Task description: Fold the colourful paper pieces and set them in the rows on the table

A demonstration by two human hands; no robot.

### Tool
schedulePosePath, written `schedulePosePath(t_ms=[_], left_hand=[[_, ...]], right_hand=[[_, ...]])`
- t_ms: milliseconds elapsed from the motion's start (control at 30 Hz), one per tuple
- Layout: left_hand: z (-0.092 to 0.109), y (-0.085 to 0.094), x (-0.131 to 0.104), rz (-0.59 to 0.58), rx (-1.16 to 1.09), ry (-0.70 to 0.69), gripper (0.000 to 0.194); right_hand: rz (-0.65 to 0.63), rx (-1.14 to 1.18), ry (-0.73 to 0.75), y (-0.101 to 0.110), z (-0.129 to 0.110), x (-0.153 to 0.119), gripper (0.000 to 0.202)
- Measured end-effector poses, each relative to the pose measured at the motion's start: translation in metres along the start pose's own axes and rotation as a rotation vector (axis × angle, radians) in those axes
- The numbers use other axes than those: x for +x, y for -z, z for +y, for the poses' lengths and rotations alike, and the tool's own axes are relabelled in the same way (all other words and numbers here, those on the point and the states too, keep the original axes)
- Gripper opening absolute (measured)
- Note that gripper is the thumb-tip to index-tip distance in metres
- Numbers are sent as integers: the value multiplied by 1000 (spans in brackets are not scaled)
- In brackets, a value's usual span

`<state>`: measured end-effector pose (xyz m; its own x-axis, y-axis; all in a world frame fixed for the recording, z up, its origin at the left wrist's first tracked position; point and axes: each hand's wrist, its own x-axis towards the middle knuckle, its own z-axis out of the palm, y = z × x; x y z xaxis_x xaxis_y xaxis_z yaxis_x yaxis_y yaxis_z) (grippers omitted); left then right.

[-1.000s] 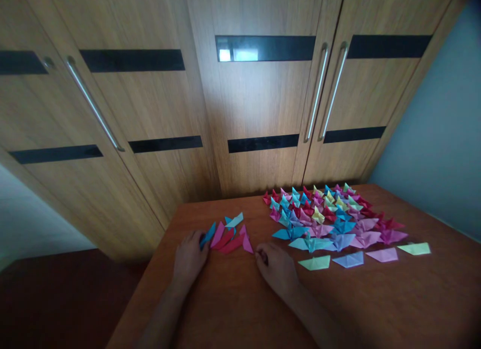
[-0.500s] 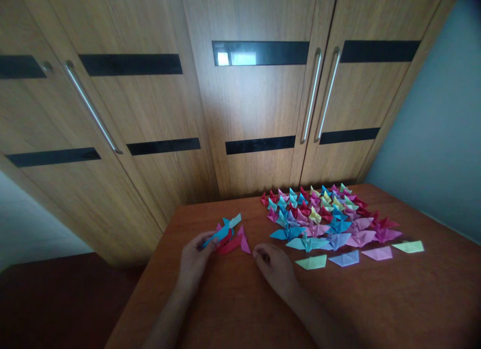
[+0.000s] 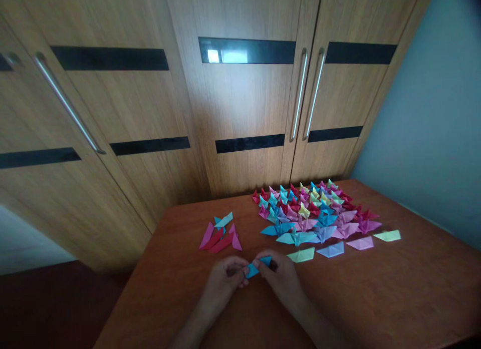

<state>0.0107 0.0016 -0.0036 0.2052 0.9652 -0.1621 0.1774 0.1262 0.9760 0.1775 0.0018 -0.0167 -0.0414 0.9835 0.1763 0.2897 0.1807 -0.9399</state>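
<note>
A folded piece of blue paper [image 3: 253, 271] is held between both hands over the near middle of the table. My left hand [image 3: 226, 279] pinches its left end between thumb and fingers. Its right end is gripped by my right hand [image 3: 280, 276], and a blue tip sticks out above that thumb. Beyond my left hand lies a small loose pile of folded paper strips [image 3: 221, 245] in red, pink, blue and pale aqua. Fingers cover parts of the blue piece, so its full shape is hidden.
Rows of colourful origami cranes [image 3: 300, 214] cover the table's back right. In front of them lie several flat folded papers, among them a green one [image 3: 301, 255] and a lilac one [image 3: 330, 250]. A wooden wardrobe [image 3: 244, 103] stands behind the wooden table [image 3: 376, 294].
My left hand has brought the blue folded paper from the pile towards me and to the right. My right hand has taken hold of its other end. The view has shifted slightly.
</note>
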Motion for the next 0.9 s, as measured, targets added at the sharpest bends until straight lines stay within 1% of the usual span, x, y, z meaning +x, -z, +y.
schedulePosePath(t_ms=[100, 167, 200, 300, 400, 500, 600, 667, 767, 900], left_hand=[[-2, -3, 0, 15, 18, -7, 21], [-2, -10, 0, 23, 25, -19, 22], [-1, -15, -1, 8, 32, -24, 22], [4, -35, -3, -82, 107, -76, 25], [14, -61, -3, -138, 301, -206, 24], [24, -85, 1, -162, 463, -331, 22], [28, -102, 6, -166, 549, -397, 20], [27, -108, 8, -155, 607, -409, 19], [22, -112, 4, -161, 681, -451, 21], [20, -113, -8, -238, 767, -576, 25]], right_hand=[[-41, 72, -60, 9, 5, -4, 25], [-28, 94, -96, 18, 11, -8, 27], [-4, 88, -104, 24, 14, -11, 27], [85, 43, -114, 47, 26, -21, 29], [182, -68, -147, 75, 40, -33, 34], [263, -216, -192, 101, 51, -42, 42], [298, -306, -209, 119, 56, -46, 43], [323, -364, -219, 128, 56, -48, 41], [345, -495, -259, 137, 56, -50, 38], [314, -770, -346, 142, 57, -52, 34]])
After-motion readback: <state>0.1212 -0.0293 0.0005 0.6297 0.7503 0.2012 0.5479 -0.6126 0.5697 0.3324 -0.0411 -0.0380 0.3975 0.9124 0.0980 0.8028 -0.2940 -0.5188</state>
